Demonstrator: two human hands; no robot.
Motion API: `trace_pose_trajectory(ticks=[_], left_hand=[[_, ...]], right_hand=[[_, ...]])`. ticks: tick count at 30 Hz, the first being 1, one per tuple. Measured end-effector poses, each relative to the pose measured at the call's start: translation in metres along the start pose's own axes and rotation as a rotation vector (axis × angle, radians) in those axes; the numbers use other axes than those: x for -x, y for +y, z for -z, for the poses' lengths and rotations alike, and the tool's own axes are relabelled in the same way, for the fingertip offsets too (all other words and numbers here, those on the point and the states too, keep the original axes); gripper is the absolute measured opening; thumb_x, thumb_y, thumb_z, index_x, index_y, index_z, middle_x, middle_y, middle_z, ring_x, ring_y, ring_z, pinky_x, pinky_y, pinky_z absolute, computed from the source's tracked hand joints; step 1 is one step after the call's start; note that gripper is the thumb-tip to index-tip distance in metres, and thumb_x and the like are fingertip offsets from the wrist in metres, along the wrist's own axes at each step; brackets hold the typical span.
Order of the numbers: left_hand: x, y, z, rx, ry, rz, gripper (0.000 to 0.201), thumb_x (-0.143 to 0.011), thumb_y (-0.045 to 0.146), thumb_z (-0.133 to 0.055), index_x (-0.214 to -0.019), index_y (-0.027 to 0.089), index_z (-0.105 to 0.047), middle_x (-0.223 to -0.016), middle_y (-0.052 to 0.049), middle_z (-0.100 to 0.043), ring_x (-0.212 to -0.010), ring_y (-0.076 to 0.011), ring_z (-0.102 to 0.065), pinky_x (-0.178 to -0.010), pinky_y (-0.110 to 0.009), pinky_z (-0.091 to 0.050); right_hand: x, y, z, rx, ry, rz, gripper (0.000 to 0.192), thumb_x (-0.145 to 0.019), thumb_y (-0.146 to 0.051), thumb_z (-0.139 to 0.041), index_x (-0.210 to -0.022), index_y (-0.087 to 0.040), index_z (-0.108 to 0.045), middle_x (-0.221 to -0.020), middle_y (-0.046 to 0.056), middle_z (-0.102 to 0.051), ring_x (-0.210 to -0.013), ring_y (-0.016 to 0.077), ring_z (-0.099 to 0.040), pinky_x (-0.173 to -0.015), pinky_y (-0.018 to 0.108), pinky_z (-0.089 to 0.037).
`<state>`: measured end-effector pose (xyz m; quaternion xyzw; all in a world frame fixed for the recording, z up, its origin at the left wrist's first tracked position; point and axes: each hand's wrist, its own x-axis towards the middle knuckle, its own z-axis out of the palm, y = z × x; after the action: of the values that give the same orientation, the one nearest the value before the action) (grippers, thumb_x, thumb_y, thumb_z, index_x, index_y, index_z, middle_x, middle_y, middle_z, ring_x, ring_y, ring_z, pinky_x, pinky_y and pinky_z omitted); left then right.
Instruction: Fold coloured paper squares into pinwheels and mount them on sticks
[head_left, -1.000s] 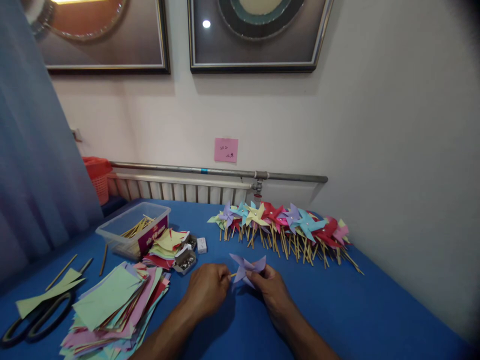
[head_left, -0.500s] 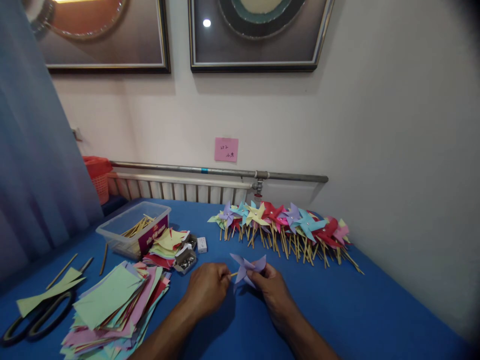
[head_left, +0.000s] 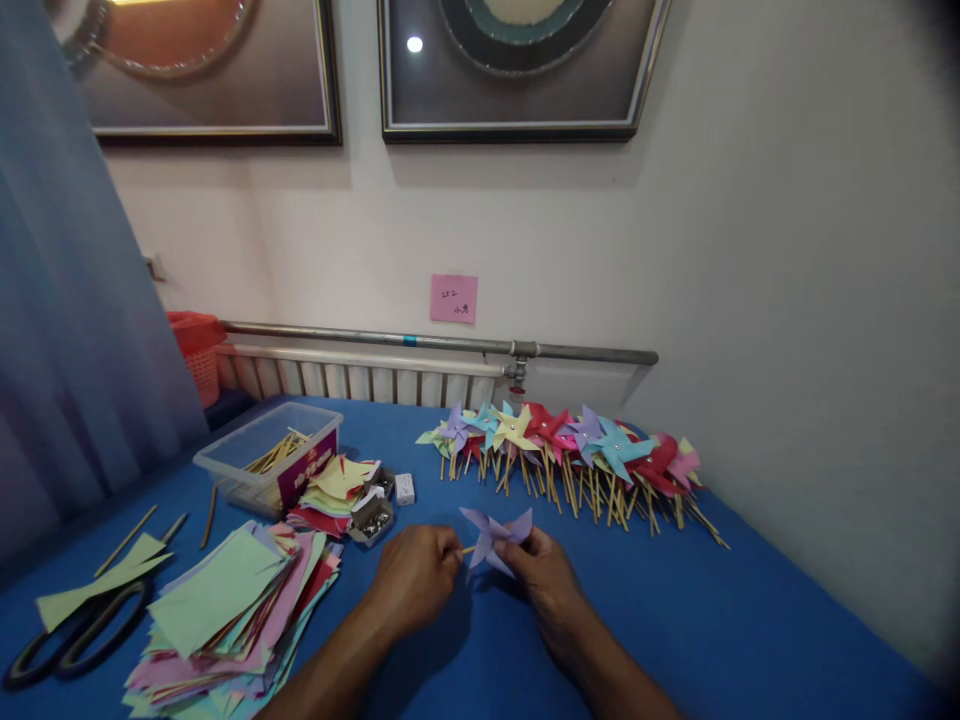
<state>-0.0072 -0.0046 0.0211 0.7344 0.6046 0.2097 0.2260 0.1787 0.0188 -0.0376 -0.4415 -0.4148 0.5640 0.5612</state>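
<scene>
We hold a purple paper pinwheel (head_left: 495, 535) between our two hands, low over the blue table (head_left: 712, 620) and close to our body. Our left hand (head_left: 415, 578) is curled into a loose fist, and its fingertips pinch the end of a thin wooden stick (head_left: 466, 549) that runs rightward into the back of the pinwheel. Our right hand (head_left: 546, 575) closes on the paper wheel from below and from the right, thumb and fingers folded onto its lower blades, so the pinwheel stands just above and between the two sets of knuckles, its pointed blades spreading up and to the left. The stick bridges the small gap between the hands. Whether a pin sits in the wheel's centre we cannot tell, for the fingers cover it.

Farther back, near the wall, a long row of finished pinwheels (head_left: 577, 445) in red, blue, yellow and purple lies with its sticks pointing toward us. To our left spreads a heap of coloured paper squares (head_left: 225, 600), and beside it lie black-handled scissors (head_left: 71, 635) under a green paper strip. Behind the heap stands a clear plastic tub (head_left: 266, 455) with sticks in it, then a smaller pile of cut papers (head_left: 337, 490), and a small open box of metal pins (head_left: 373, 520) just ahead of our left hand.
</scene>
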Motion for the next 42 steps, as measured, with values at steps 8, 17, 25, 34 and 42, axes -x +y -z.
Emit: trace_pose_trajectory(ticks=[8,17,25,34,42], left_hand=[[-0.002,0.000,0.001,-0.027,0.000,0.012,0.022,-0.089,0.024,-0.053,-0.077,0.020,-0.071,-0.070,-0.001,-0.068,-0.069,-0.0142,-0.059,-0.060,-0.028,-0.025],[-0.002,-0.001,0.003,-0.013,-0.017,0.023,0.021,-0.089,0.024,-0.054,-0.077,0.019,-0.071,-0.068,0.000,-0.067,-0.067,-0.0134,-0.057,-0.060,-0.027,-0.025],[-0.002,0.000,0.004,-0.022,-0.006,0.003,0.022,-0.088,0.022,-0.054,-0.075,0.019,-0.071,-0.067,0.000,-0.065,-0.066,-0.0140,-0.056,-0.060,-0.028,-0.024],[-0.003,-0.004,0.002,-0.006,0.002,-0.017,0.021,-0.087,0.023,-0.054,-0.076,0.020,-0.072,-0.068,0.000,-0.067,-0.067,-0.0134,-0.058,-0.060,-0.027,-0.025],[-0.002,-0.003,0.001,-0.004,0.023,-0.020,0.021,-0.087,0.023,-0.054,-0.076,0.019,-0.071,-0.069,0.000,-0.068,-0.068,-0.0139,-0.060,-0.061,-0.028,-0.026]], right_hand=[[0.000,0.000,-0.001,-0.003,-0.010,0.004,0.037,-0.055,-0.036,-0.090,-0.079,-0.016,-0.070,-0.070,-0.001,-0.067,-0.063,0.0144,-0.057,-0.064,0.027,-0.043],[-0.007,0.010,0.004,-0.003,-0.005,-0.007,0.038,-0.056,-0.036,-0.089,-0.083,-0.016,-0.071,-0.070,-0.001,-0.068,-0.063,0.0147,-0.057,-0.063,0.028,-0.043],[-0.009,0.013,0.004,-0.008,0.002,-0.007,0.041,-0.053,-0.039,-0.091,-0.080,-0.016,-0.071,-0.070,0.000,-0.069,-0.063,0.0145,-0.058,-0.062,0.027,-0.043],[0.000,0.002,0.000,0.000,-0.001,-0.016,0.036,-0.056,-0.035,-0.089,-0.081,-0.015,-0.071,-0.066,-0.002,-0.067,-0.059,0.0124,-0.056,-0.060,0.026,-0.043],[-0.004,0.007,0.002,0.005,-0.003,-0.013,0.038,-0.055,-0.036,-0.090,-0.080,-0.015,-0.071,-0.067,-0.002,-0.067,-0.059,0.0122,-0.055,-0.060,0.026,-0.041]])
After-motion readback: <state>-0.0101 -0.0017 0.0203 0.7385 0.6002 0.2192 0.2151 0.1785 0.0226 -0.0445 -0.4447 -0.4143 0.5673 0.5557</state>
